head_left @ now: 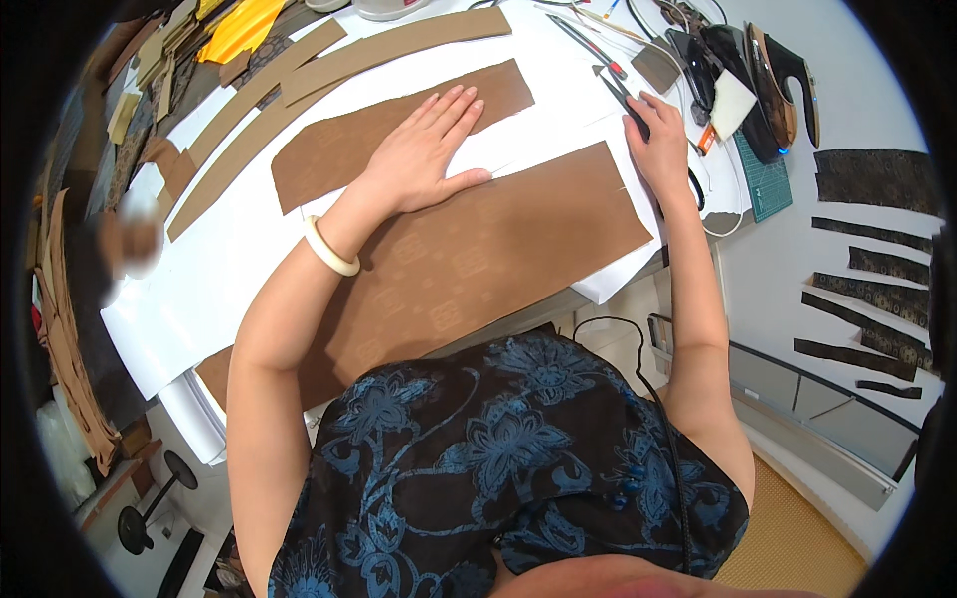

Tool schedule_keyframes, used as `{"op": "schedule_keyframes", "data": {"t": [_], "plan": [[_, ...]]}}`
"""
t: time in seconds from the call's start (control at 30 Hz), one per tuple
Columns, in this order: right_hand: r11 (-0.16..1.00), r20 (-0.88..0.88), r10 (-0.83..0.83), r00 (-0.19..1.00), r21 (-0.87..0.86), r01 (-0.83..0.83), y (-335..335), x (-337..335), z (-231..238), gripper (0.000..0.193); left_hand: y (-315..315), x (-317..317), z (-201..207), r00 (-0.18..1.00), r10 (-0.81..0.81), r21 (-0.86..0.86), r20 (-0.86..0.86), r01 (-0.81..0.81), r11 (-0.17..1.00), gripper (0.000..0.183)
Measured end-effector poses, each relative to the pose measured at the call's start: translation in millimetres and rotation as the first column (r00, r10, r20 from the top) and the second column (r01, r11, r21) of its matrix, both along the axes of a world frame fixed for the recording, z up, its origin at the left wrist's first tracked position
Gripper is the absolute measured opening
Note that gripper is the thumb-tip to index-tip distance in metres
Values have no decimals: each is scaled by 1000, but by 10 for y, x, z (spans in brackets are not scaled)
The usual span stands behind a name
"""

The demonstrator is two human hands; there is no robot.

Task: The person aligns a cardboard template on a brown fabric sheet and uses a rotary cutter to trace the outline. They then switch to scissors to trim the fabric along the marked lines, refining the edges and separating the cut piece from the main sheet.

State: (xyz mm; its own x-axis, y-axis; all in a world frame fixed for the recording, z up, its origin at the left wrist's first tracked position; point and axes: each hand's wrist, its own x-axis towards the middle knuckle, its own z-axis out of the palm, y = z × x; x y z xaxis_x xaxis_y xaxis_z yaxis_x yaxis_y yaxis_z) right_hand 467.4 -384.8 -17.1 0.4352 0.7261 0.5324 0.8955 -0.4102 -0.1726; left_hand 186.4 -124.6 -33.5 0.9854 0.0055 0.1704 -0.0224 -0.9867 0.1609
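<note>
Splayed left fingers (454, 108) on brown fabric (399, 135)

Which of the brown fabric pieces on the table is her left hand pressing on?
The left hand lies flat on the middle brown piece, beyond the big panel nearest her; the narrow strips farther back lie untouched.

Bright even light, soft shadows; fisheye bending, black vignette at rim.
</note>
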Motion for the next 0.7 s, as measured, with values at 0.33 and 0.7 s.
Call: {"op": "schedule_keyframes", "data": {"t": [0.33,0.7], "plan": [[987,246,-71,967,156,33,-259,945,630,23,-6,-31,118,1000,14,-47,-13,-15,999,92],[743,61,-663,746,-72,666,-1758,4200,1493,85,-22,64,60,995,-47,-36,83,50,998,94]]}}
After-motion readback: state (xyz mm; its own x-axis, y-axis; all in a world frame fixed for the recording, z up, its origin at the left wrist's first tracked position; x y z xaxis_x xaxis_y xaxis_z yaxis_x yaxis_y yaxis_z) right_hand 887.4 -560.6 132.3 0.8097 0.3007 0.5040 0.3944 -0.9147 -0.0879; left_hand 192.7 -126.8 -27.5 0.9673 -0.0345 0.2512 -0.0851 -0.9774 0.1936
